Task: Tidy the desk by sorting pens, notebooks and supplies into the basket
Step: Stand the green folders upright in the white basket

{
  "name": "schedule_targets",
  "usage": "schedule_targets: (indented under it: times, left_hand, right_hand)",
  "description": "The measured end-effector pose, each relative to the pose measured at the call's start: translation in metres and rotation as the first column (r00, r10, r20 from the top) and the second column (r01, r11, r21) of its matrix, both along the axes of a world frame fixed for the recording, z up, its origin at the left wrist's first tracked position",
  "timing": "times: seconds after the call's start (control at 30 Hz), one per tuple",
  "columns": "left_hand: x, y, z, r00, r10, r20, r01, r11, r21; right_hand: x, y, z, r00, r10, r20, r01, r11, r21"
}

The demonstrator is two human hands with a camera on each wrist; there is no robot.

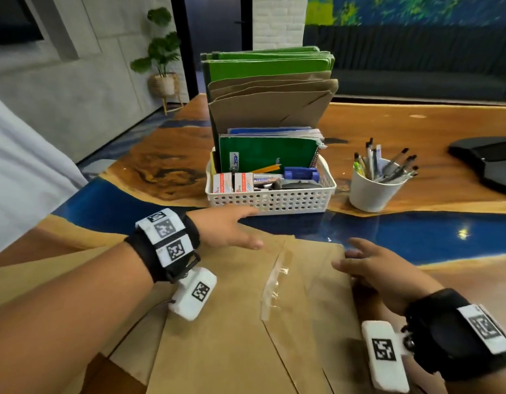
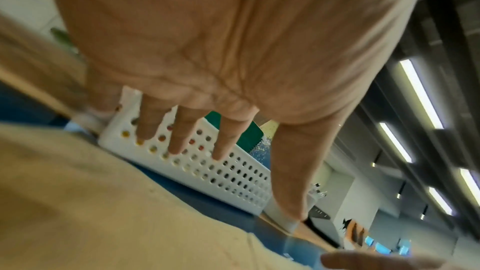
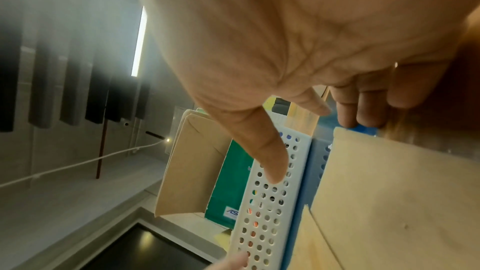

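A white perforated basket stands mid-desk, packed with a green notebook, brown envelopes, green folders, a pencil, small boxes and a blue stapler. A large brown envelope lies flat on the desk in front of it. My left hand hovers open over the envelope's far left part, fingers straight, just short of the basket wall. My right hand is open at the envelope's far right corner, fingertips at its edge. Neither hand holds anything.
A white cup full of pens stands to the right of the basket. A black device lies at the far right. The desk is wood with a blue resin band. A white-clothed person is at the left edge.
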State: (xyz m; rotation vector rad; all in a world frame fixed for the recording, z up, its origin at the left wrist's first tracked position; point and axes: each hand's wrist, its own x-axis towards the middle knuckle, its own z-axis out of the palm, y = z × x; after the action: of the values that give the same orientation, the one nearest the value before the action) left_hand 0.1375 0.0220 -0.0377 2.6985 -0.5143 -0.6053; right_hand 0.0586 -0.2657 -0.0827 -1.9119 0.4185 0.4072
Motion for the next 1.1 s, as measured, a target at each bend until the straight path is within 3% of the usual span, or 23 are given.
schedule_targets:
  times: [0.17, 0.27, 0.43, 0.53, 0.6, 0.67, 0.7, 0.83, 0.9, 0.97, 1.1]
  left_hand:
    - [-0.014, 0.037, -0.009, 0.972, 0.231, -0.034, -0.209, 0.927, 0.310]
    - [-0.033, 0.041, -0.027, 0.962, 0.268, -0.058, -0.231, 0.905, 0.357]
    - [-0.046, 0.028, -0.039, 0.965, 0.258, -0.056, -0.243, 0.950, 0.195]
    - [-0.047, 0.026, -0.042, 0.958, 0.247, -0.148, -0.248, 0.969, 0.013]
    - [-0.048, 0.029, -0.039, 0.924, 0.253, -0.286, -0.319, 0.923, -0.216]
    - [-0.050, 0.034, -0.036, 0.869, 0.253, -0.425, -0.427, 0.816, -0.389]
    - [-0.051, 0.037, -0.035, 0.859, 0.255, -0.444, -0.454, 0.782, -0.428]
    - [-0.050, 0.053, -0.038, 0.890, 0.349, -0.292, -0.442, 0.815, -0.373]
    - [-0.051, 0.063, -0.038, 0.861, 0.420, -0.285, -0.506, 0.761, -0.405]
    - [-0.055, 0.068, -0.034, 0.823, 0.461, -0.332, -0.568, 0.660, -0.492]
    - [-0.065, 0.059, -0.015, 0.830, 0.311, -0.464, -0.558, 0.461, -0.690]
  right_hand:
    - [-0.001, -0.003, -0.003, 0.998, -0.067, -0.013, 0.067, 0.996, 0.063]
    - [0.001, 0.006, -0.007, 0.997, -0.078, 0.011, 0.077, 0.992, 0.101]
    - [0.000, 0.023, -0.016, 0.998, -0.065, -0.025, 0.070, 0.959, 0.273]
    - [-0.005, 0.026, -0.016, 1.000, -0.014, -0.019, 0.018, 0.969, 0.248]
    - [-0.008, 0.025, -0.014, 0.999, 0.038, 0.002, -0.038, 0.973, 0.229]
    - [-0.011, 0.026, -0.012, 0.998, 0.064, 0.016, -0.066, 0.977, 0.205]
    - [-0.013, 0.027, -0.010, 0.997, 0.078, 0.026, -0.081, 0.976, 0.203]
    - [-0.018, 0.035, -0.007, 0.992, 0.096, 0.079, -0.109, 0.977, 0.181]
    - [-0.019, 0.039, -0.001, 0.987, 0.082, 0.139, -0.106, 0.979, 0.175]
    - [-0.018, 0.040, 0.010, 0.973, 0.021, 0.229, -0.074, 0.972, 0.225]
    - [-0.012, 0.042, 0.048, 0.918, -0.106, 0.382, -0.059, 0.916, 0.397]
